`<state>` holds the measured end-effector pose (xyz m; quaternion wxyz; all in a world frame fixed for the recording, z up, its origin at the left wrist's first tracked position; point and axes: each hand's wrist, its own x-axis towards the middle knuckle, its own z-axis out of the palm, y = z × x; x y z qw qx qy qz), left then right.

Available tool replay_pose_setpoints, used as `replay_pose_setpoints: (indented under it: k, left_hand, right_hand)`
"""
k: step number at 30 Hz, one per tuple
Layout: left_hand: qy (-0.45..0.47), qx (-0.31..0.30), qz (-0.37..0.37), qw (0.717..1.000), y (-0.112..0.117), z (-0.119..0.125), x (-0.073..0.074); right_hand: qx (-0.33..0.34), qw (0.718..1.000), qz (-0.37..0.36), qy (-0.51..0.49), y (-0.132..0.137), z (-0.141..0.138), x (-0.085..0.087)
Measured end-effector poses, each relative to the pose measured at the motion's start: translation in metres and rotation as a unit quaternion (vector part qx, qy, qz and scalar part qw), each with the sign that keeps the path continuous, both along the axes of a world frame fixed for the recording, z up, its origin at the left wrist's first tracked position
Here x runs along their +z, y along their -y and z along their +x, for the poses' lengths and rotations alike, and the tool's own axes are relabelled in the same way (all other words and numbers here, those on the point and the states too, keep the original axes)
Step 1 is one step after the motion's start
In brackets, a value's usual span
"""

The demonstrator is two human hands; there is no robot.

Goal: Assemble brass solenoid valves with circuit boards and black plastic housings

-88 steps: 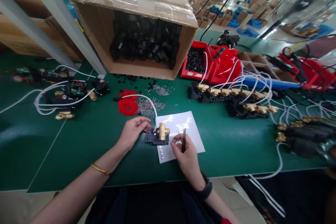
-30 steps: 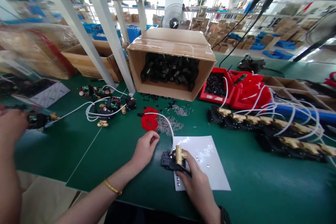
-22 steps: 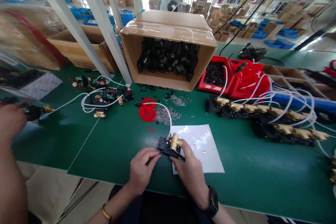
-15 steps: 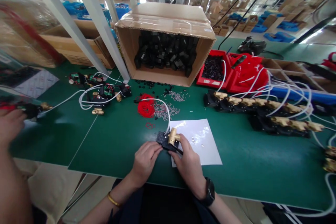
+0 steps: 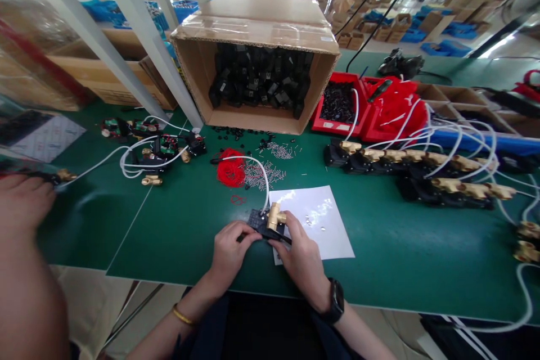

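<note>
Between my hands is a black plastic housing (image 5: 258, 221) with a brass tee fitting (image 5: 275, 216) on it and a white cable (image 5: 265, 177) curving away from its top. My left hand (image 5: 231, 248) pinches the housing's near left edge between thumb and fingers. On the other side my right hand (image 5: 300, 253) grips the right end, its fingers by the brass fitting and its thumb at the near edge. A thin black strip sticks out towards my right palm; I cannot tell whether it is a separate part. Partly under the housing lies a white sheet (image 5: 333, 236) with small clear pieces on it.
Behind the housing are a red wire bundle (image 5: 230, 169) and loose screws (image 5: 264, 174). A cardboard box (image 5: 261, 28) of black housings stands at the back. Finished-looking brass-fitted units (image 5: 396, 156) line the right, near red bins (image 5: 337, 124). A co-worker's hand (image 5: 25, 199) is at left.
The view has shifted slightly, and the held housing stays in both hands. My left fingers have bent a little more at its edge. The co-worker's hand at left has moved inward.
</note>
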<state>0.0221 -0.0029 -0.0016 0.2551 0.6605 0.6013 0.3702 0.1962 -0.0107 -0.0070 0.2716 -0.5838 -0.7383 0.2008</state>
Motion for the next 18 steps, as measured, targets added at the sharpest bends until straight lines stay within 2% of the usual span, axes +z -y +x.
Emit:
replay_pose_setpoints:
  k: [5, 11, 15, 18]
  left_hand:
    - [-0.009, 0.006, -0.099, 0.995, -0.011, -0.006, -0.002]
    - [0.034, -0.032, -0.148, 0.988, -0.017, -0.015, -0.002]
    - [0.131, 0.006, -0.174, 0.976, -0.009, -0.011, 0.004]
    - [0.239, 0.044, -0.215, 0.946, -0.004, -0.006, 0.009]
  right_hand:
    - [0.003, 1.0, -0.002, -0.006, 0.0, 0.001, -0.001]
    - [0.007, 1.0, -0.003, -0.008, 0.001, 0.002, -0.001]
    - [0.004, 1.0, -0.005, 0.0, 0.001, 0.002, -0.001]
    - [0.001, 1.0, -0.002, 0.004, 0.0, 0.002, -0.001]
